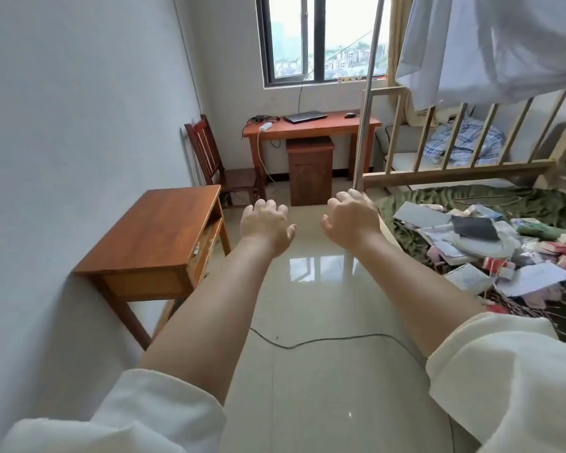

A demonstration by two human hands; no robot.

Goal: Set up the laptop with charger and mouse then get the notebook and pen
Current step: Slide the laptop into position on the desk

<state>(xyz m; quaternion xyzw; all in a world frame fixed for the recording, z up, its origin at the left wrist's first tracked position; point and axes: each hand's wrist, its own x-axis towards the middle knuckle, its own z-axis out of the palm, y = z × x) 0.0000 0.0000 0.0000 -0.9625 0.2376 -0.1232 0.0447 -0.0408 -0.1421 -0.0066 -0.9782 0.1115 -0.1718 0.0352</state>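
Both arms stretched forward over the floor. Left hand [264, 223] and right hand [352, 219] empty, fingers loosely curled, grasping nothing; likely just reaching ahead while walking. Landmark: far worktop [311, 127] under the window. On it: closed laptop [304, 117] at centre, mouse [350, 115] toward its right end, white charger [265, 126] at its left edge with the cable hanging down. Notebook and pen: cannot pick out. No containers visibly holding anything.

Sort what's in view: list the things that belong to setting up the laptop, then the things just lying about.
For the job:
closed laptop on the far desk
mouse on the same desk
white charger at its left end

Just lying about:
near wooden table
chair
clutter of papers on the bed
black cable on the floor

No notebook or pen can be made out.
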